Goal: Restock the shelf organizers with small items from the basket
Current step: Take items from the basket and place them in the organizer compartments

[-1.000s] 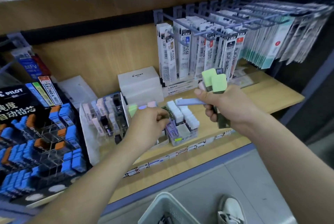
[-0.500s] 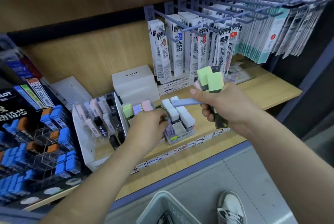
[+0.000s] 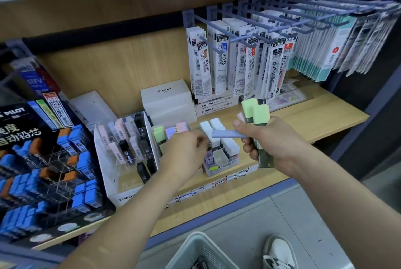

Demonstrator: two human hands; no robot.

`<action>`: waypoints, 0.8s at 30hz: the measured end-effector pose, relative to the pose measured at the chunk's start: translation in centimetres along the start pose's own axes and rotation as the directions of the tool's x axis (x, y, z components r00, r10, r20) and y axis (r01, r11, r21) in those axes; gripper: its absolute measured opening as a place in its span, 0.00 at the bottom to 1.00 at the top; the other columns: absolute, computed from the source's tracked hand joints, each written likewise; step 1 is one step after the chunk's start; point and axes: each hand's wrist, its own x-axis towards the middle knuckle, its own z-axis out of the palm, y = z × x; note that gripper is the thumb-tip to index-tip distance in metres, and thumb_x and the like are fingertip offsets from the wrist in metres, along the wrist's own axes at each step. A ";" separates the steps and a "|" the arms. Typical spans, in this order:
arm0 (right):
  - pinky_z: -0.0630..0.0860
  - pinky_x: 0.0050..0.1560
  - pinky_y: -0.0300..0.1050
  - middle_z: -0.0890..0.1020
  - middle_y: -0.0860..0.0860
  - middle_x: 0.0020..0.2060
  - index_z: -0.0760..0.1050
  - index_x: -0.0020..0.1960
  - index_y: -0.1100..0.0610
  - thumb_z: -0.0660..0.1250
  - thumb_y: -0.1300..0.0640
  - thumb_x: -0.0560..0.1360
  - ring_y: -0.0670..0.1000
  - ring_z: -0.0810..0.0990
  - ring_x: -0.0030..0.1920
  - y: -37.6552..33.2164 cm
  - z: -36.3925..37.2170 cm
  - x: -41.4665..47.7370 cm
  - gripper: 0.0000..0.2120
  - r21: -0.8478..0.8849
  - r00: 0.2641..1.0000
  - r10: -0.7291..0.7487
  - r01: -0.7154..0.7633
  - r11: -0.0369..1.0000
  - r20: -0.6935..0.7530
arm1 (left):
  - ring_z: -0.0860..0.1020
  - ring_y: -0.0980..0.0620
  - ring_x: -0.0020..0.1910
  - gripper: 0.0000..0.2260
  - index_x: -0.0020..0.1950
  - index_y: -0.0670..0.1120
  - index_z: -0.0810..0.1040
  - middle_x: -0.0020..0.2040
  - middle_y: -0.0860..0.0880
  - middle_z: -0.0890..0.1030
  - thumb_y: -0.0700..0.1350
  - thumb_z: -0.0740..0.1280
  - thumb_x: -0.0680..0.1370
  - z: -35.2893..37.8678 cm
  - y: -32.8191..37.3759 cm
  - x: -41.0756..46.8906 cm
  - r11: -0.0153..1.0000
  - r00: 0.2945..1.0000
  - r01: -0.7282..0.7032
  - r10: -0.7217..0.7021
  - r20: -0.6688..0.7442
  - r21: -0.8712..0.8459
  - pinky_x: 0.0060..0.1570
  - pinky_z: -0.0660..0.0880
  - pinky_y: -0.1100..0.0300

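My right hand (image 3: 273,140) grips a bundle of slim lead cases: two with green caps (image 3: 256,112) stand upright, and a lavender case (image 3: 227,134) pokes out to the left under my thumb. My left hand (image 3: 186,151) reaches into the clear shelf organizer (image 3: 223,165), fingers curled down at its middle row. Whatever the fingertips touch or hold is hidden behind the hand. The organizer holds green, lavender and pink cases (image 3: 170,131) at the left and white cases (image 3: 217,129) at the right. The grey basket (image 3: 195,249) stands on the floor below.
A white MONO display (image 3: 123,145) with pink and black cases stands left of the organizer, and a black Pilot rack (image 3: 43,171) further left. White boxes (image 3: 167,99) sit behind. Refill packs (image 3: 249,62) hang on hooks above. My shoe (image 3: 280,253) is beside the basket.
My left hand has stayed at the organizer and shifted slightly right toward the white cases. My right hand keeps the same grip on the bundle.
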 end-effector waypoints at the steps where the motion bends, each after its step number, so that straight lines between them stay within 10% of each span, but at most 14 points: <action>1: 0.68 0.23 0.39 0.73 0.53 0.29 0.75 0.42 0.59 0.74 0.54 0.72 0.48 0.72 0.25 0.0 0.0 0.0 0.10 -0.008 1.000 -0.001 0.001 1.000 -0.004 | 0.80 0.50 0.31 0.07 0.47 0.46 0.81 0.36 0.47 0.83 0.44 0.63 0.80 -0.9 0.5 0.0 0.961 0.995 0.095 -0.095 0.014 -0.260 0.32 0.76 0.61; 4: 0.69 0.24 0.39 0.74 0.54 0.30 0.76 0.43 0.59 0.74 0.54 0.72 0.48 0.73 0.26 0.0 0.3 -0.2 0.10 -0.011 1.000 -0.002 0.002 1.000 -0.006 | 0.80 0.50 0.32 0.11 0.49 0.40 0.81 0.36 0.44 0.82 0.45 0.62 0.81 -4.0 1.7 -0.4 0.630 0.961 0.276 -0.165 0.222 -0.726 0.34 0.79 0.62; 9: 0.69 0.23 0.38 0.75 0.52 0.27 0.77 0.40 0.58 0.73 0.54 0.73 0.48 0.72 0.25 -0.2 1.7 -0.9 0.09 0.016 1.000 0.019 -0.019 1.000 0.017 | 0.80 0.51 0.35 0.03 0.44 0.46 0.85 0.39 0.43 0.83 0.43 0.73 0.72 -4.3 1.9 -1.8 0.749 0.977 0.132 0.011 0.212 -0.649 0.43 0.81 0.55; 13: 0.69 0.22 0.36 0.76 0.52 0.27 0.76 0.41 0.58 0.72 0.52 0.73 0.47 0.73 0.25 -0.8 2.3 -1.1 0.10 0.243 0.993 0.114 -0.118 0.963 0.029 | 0.80 0.49 0.33 0.12 0.45 0.44 0.84 0.35 0.43 0.83 0.42 0.76 0.63 -4.7 1.6 -2.2 0.641 0.945 0.207 0.066 0.322 -0.739 0.36 0.80 0.60; 24: 0.69 0.23 0.36 0.75 0.51 0.26 0.79 0.41 0.58 0.68 0.48 0.75 0.48 0.72 0.24 -1.5 3.4 -1.1 0.13 0.194 0.983 0.136 -0.159 0.968 0.128 | 0.83 0.41 0.45 0.16 0.64 0.48 0.69 0.45 0.37 0.83 0.33 0.63 0.78 -6.0 0.1 -2.4 0.495 0.909 0.295 0.117 0.399 -0.817 0.42 0.82 0.56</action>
